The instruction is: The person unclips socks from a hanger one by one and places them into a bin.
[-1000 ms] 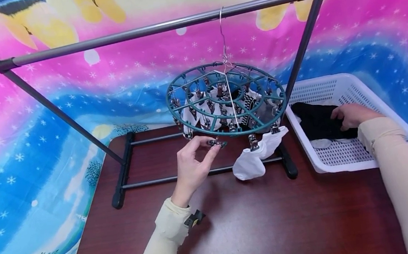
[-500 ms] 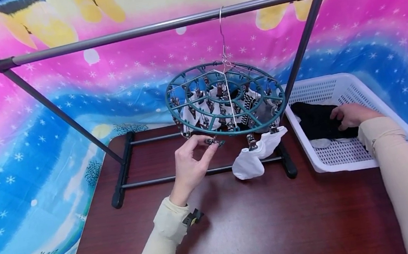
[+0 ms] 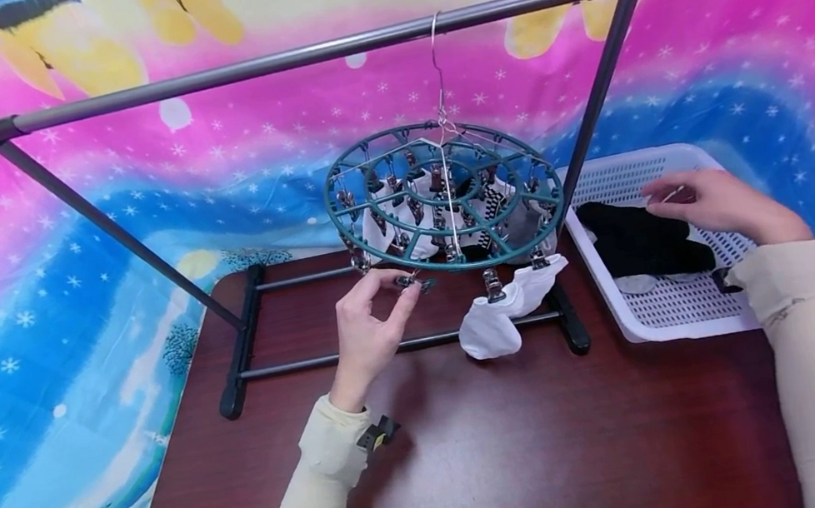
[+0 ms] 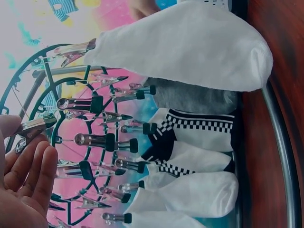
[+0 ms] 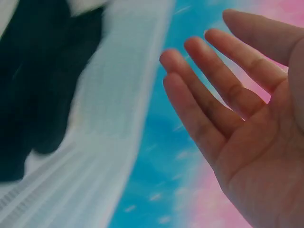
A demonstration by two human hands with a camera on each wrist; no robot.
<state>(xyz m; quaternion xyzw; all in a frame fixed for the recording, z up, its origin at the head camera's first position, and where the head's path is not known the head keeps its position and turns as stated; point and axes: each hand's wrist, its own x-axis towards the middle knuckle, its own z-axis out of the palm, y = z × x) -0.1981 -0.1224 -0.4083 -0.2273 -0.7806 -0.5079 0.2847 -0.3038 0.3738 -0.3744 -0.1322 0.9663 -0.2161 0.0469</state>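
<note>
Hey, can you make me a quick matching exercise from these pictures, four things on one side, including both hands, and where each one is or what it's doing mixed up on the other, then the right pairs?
Column one
1. Left hand
2. Right hand
3. Black cloth
4. Round green hanger

Column two
A. Lying in the white basket
B. Pinching a metal clip
C. Hooked over the grey bar
D. Open and holding nothing

Right pairs: 1-B, 2-D, 3-A, 4-C

Bright head view, glossy tabletop [image 3: 468, 456], right-wrist basket [image 5: 118, 95] blurred
</note>
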